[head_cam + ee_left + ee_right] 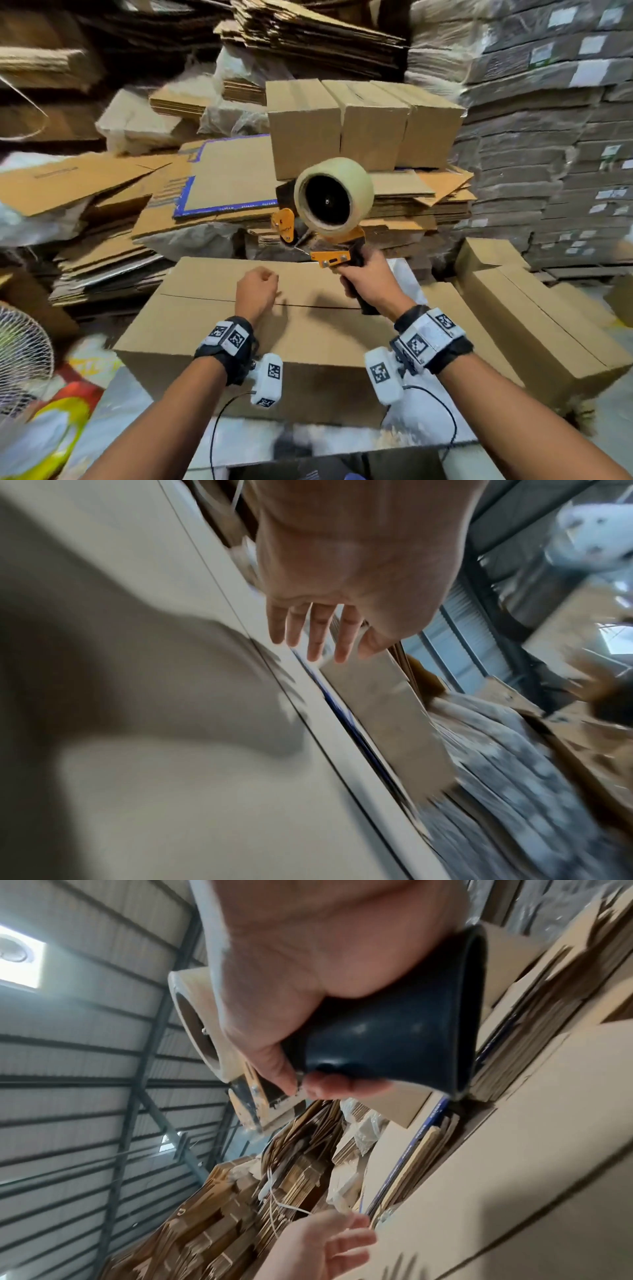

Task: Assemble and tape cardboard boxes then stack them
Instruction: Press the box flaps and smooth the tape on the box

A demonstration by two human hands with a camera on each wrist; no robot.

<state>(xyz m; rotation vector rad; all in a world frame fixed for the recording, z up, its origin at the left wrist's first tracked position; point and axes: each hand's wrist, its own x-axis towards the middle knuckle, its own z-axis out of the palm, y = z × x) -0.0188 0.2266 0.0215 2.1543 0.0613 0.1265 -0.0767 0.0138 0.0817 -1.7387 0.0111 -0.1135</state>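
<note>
A cardboard box (pixel 239 329) lies in front of me with its top flaps folded down and a bare seam running across it. My left hand (pixel 257 290) hovers just over that seam near the middle; in the left wrist view its fingers (pixel 316 631) are straight, spread and hold nothing above the box top (pixel 178 804). My right hand (pixel 363 278) grips the dark handle (pixel 394 1042) of an orange tape dispenser (pixel 330 257). It is raised above the box's far right part, with its clear tape roll (pixel 334 195) uppermost. The dispenser does not touch the box.
Three assembled boxes (pixel 363 126) stand in a row on flattened cardboard (pixel 226 178) behind. More closed boxes (pixel 537 329) lie at my right. Wrapped stacks (pixel 548 144) wall off the right side. A fan (pixel 20 356) stands low at the left.
</note>
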